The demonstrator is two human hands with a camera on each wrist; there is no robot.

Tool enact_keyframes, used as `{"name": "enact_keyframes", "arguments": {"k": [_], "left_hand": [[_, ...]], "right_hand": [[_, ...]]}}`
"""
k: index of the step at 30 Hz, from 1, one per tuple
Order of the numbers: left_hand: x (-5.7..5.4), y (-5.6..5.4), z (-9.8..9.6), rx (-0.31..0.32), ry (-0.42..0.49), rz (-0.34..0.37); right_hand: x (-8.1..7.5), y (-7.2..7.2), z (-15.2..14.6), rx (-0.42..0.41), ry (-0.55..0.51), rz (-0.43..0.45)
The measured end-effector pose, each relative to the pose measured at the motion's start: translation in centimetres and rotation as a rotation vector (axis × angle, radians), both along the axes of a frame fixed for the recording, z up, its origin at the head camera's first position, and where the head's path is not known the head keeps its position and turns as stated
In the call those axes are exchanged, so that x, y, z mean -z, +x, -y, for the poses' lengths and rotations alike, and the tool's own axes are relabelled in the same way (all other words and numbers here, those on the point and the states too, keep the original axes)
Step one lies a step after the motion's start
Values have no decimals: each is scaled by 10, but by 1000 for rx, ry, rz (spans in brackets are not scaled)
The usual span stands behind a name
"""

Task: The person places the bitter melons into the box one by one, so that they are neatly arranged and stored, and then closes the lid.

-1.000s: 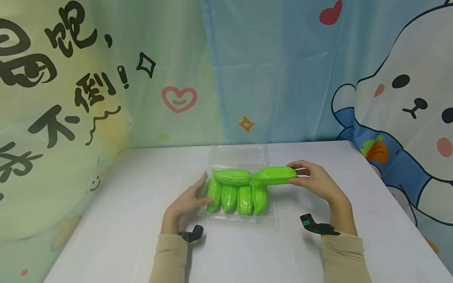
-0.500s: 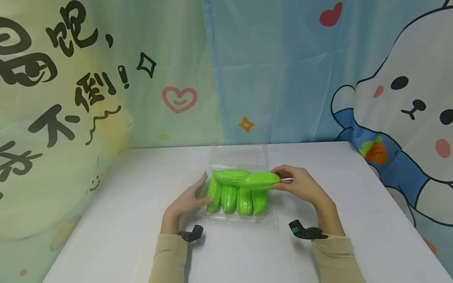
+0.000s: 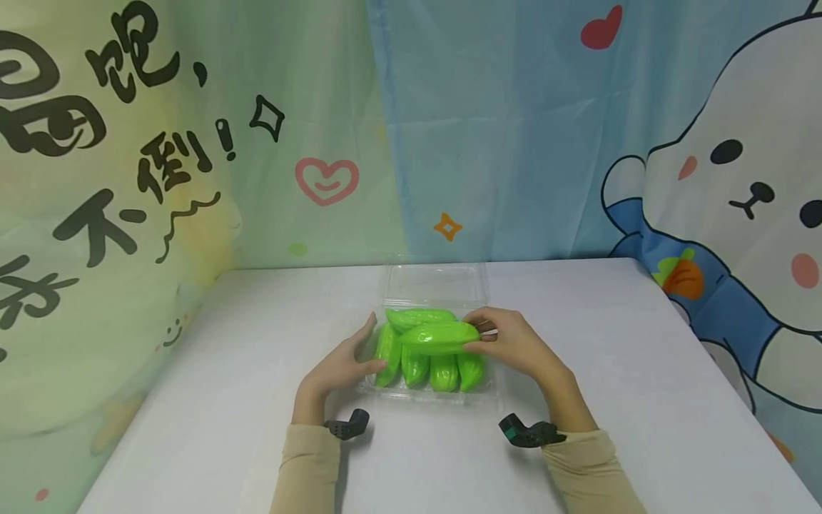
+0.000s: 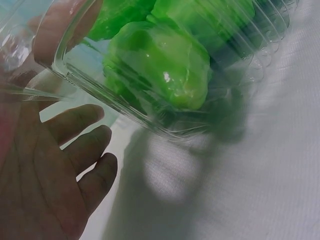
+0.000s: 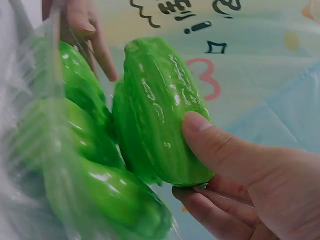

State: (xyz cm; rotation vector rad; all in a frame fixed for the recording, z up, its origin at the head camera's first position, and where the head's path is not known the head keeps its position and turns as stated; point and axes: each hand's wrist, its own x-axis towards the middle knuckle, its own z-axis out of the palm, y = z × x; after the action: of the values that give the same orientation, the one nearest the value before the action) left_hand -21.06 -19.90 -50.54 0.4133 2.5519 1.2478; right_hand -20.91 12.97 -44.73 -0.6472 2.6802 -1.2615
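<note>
My right hand pinches one end of a glossy, ridged green bitter melon, thumb on one side and fingers on the other. This bitter melon lies crosswise over other bitter melons in a clear plastic box. Several of them stand side by side lengthwise, including one bitter melon at the left, and another bitter melon lies crosswise at the back. My left hand rests at the box's left side, its thumb over the rim. Fairly straight fingers show outside the plastic wall.
The box's clear lid is folded back flat on the white table. A printed curtain hangs along the table's far edge. A small dark camera sits on the right wrist, and another camera on the left.
My right hand has moved left and slightly nearer, carrying the bitter melon from the box's right edge to over the middle of the row. The left hand has stayed put.
</note>
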Motion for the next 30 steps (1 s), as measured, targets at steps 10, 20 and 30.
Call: {"name": "enact_keyframes", "arguments": {"k": [10, 20, 30], "left_hand": [[0, 1, 0, 3, 9, 8], [0, 0, -1, 1, 6, 1], [-1, 0, -1, 4, 1, -2]], "right_hand": [[4, 3, 18, -6, 41, -13], [4, 6, 29, 1, 64, -41], [7, 7, 34, 12, 108, -64]]}}
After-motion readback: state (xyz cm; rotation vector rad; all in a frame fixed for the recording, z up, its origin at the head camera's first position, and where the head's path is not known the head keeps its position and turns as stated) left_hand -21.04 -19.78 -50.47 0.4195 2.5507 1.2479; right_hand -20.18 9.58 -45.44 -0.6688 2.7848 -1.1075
